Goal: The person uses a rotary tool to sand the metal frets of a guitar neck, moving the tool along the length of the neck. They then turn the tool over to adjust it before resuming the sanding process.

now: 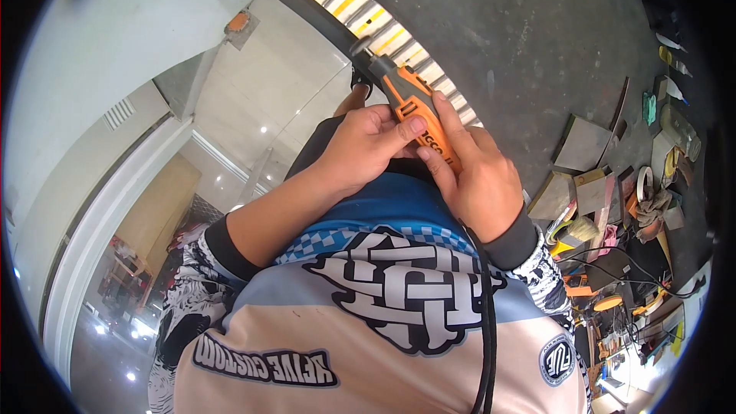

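Both of my hands hold an orange and black rotary tool [418,103], its small dark disc [360,46] pointing away from me. My left hand [356,146] has its thumb and fingers closed on the middle of the body. Around the rear part wraps my right hand [484,180], index finger stretched along the side. Right behind the tool, a guitar neck [349,4] lies along the edge of the dark table, its fretboard covered with pale and yellow strips between dark frets. The disc overlaps the neck's near edge in this view.
The dark tabletop [537,38] extends to the right. On it are flat blocks [581,142], a brush [575,234], a roll of tape [645,182], small bottles and tangled black cables [636,280]. A black cord [486,322] runs down over my shirt. Pale floor shows at left.
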`<state>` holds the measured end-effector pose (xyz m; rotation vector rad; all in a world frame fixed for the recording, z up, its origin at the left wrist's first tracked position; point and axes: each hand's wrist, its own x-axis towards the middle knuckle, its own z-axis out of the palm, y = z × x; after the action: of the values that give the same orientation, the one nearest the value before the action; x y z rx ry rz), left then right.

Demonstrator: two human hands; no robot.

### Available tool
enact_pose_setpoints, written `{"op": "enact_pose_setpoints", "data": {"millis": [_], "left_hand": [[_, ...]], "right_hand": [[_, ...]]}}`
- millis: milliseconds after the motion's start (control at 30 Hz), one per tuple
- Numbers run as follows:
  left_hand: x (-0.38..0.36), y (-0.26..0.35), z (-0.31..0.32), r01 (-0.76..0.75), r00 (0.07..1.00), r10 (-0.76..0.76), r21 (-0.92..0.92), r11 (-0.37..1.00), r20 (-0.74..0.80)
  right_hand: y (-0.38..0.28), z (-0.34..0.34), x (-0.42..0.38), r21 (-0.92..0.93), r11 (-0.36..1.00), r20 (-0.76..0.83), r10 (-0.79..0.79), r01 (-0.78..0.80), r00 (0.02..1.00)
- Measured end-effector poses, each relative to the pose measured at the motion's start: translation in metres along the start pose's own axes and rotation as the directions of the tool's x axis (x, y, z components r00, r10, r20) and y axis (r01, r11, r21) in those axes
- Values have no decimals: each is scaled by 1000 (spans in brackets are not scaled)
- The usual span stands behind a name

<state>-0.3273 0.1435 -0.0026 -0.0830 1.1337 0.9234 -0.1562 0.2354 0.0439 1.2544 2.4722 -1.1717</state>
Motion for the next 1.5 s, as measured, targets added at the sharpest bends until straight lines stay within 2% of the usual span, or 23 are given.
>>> {"op": "enact_pose_setpoints", "data": {"millis": [967,1500], "left_hand": [[4,2,4,-7,1000,8,-37,999,23],[6,6,6,1,1000,-1,9,1000,22]], "right_hand": [[1,-4,2,7,1000,6,18,-18,1000],[2,-7,3,19,1000,-4,25,-25,1000]]}}
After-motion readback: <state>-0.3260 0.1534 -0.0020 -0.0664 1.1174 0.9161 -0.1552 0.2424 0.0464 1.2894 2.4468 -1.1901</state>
